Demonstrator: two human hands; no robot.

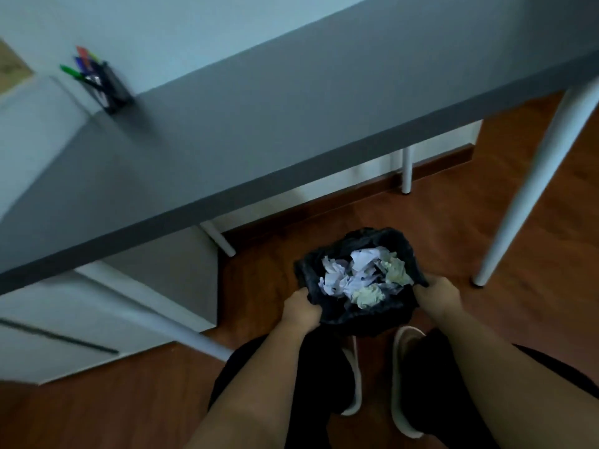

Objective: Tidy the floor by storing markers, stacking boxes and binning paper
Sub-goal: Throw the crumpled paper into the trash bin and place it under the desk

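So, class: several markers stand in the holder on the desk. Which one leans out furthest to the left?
The green marker. It tilts out left of the black holder, while the red and blue ones stand more upright.

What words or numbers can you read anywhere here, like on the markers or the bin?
None can be read.
Markers in the black holder on the grey desk: any print is too blurred and small.
Crumpled paper in the black-bagged bin, held by the left hand and right hand: no legible writing.
Brown board on the wall: blurred, nothing readable.
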